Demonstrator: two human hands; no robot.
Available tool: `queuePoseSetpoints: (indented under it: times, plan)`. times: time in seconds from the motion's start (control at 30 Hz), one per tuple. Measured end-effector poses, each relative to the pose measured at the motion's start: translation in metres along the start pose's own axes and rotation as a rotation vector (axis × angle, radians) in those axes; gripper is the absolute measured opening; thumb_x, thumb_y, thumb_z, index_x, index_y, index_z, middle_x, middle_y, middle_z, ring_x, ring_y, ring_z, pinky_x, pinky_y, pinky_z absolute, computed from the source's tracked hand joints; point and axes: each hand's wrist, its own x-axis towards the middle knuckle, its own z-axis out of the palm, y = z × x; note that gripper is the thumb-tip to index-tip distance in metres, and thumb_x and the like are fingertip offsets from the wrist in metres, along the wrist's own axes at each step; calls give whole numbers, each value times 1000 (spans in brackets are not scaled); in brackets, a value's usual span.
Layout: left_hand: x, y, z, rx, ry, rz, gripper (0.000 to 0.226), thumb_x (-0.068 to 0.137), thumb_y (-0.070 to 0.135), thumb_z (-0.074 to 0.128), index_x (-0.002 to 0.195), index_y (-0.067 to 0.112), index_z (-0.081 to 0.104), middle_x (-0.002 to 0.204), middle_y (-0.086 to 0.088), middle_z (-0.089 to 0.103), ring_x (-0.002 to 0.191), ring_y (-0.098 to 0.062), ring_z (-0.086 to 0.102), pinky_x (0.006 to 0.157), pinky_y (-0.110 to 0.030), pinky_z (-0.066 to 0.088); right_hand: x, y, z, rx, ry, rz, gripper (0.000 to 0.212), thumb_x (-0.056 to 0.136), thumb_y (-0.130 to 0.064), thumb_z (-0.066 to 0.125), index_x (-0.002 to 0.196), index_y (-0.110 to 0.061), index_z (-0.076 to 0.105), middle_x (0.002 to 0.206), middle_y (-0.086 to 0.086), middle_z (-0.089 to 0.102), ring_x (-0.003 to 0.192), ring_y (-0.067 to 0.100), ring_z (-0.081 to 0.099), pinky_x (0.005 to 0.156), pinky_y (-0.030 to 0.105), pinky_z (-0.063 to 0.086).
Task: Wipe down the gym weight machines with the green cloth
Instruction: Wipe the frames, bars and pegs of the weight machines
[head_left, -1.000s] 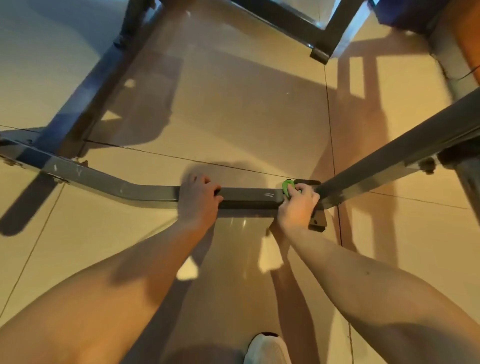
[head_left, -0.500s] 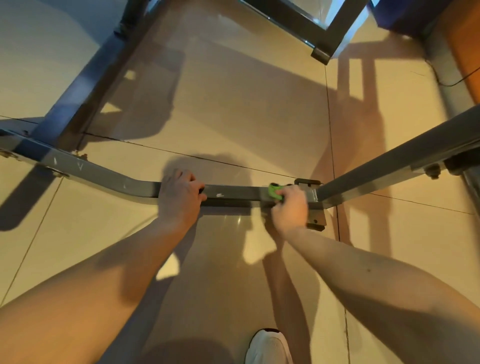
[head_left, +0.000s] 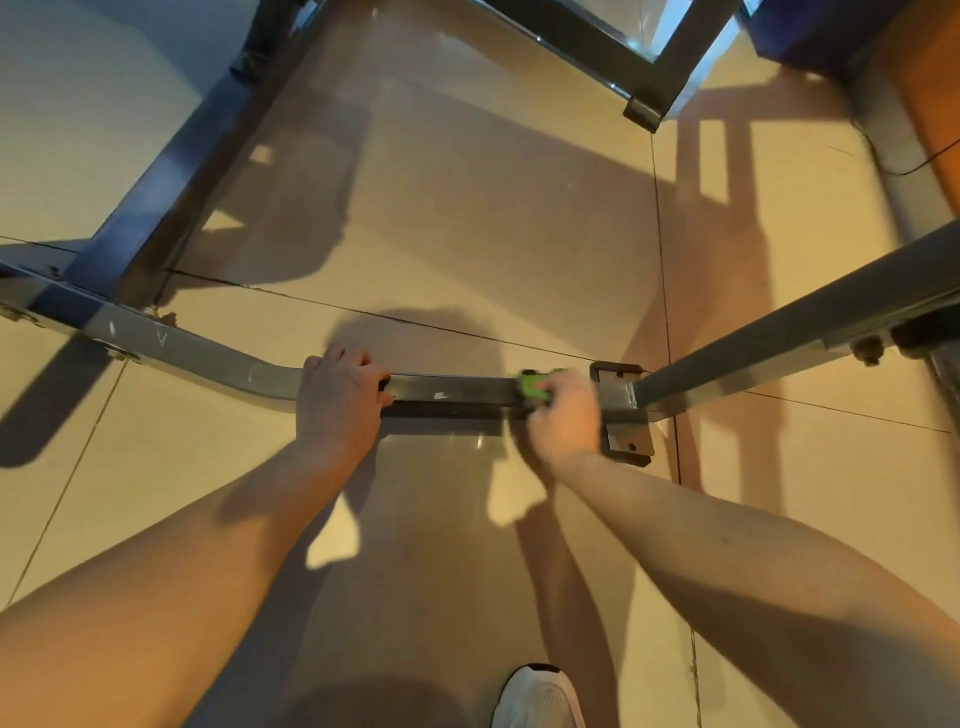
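Green cloth (head_left: 535, 387) shows only as a small wad at the front of your right hand (head_left: 563, 415), pressed on the top face of the grey floor bar (head_left: 457, 389), just beside the foot plate (head_left: 623, 410). The fingers are bunched round the wad, and most of the cloth is hidden under the hand. Your left hand (head_left: 340, 400) wraps over the same bar further left, fingers hooked over its far edge, probably as a brace.

Step in hand, as I judge it: wiping the straight run between your hands.
- Press flat and draw along the bar's length, not across it.
- Roll the wad over the near and far faces too. The section is square-edged, so grime likely sits along the corners.
- Work into the joint at the plate, where the slanted tube (head_left: 779, 332) lands.
- Shift your left hand to reach the metal under it.

Materials:
- Bar: painted steel, dull grey, chipped in small pale flecks. It bends just left of your left hand.
- Plate: flat, dark-rimmed, with fixing holes.
- Floor tiles (head_left: 467, 234): glossy beige with thin grout lines, reflective, likely slick if wet.
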Motion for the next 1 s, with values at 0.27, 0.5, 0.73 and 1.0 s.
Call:
queuePoseSetpoints:
  times: [0.27, 0.5, 0.73, 1.0]
  plan:
    - [-1, -7, -3, -5, 0, 16, 25, 97, 32, 66, 120, 27, 73, 112, 2, 61, 108, -21, 50, 96, -40, 36, 6, 9, -21, -10, -143, -230, 31, 86, 9, 63, 109, -8, 73, 116, 4, 63, 117, 20, 54, 111, 34, 42]
    - [-5, -14, -5, -64, 15, 18, 25, 96, 32, 66, 120, 28, 71, 114, 3, 61, 111, -20, 51, 101, -39, 34, -13, -29, 24, -24, -69, -185, 29, 82, 6, 63, 103, -13, 72, 110, -2, 59, 112, 19, 55, 101, 34, 48]
    - [-12, -51, -10, -103, 107, -59, 19, 84, 26, 80, 100, 16, 77, 102, -5, 63, 99, -28, 51, 84, -34, 29, -18, -73, 49, -19, -249, -504, 30, 84, 6, 63, 107, -10, 73, 117, 3, 62, 114, 19, 54, 100, 30, 45]
    - [-20, -95, -14, -52, 145, -38, 19, 87, 21, 78, 106, 19, 78, 104, -4, 66, 96, -28, 51, 81, -40, 35, -14, -42, 19, -92, -178, -465, 26, 82, 5, 63, 104, -4, 73, 108, 9, 65, 107, 27, 58, 97, 43, 51]
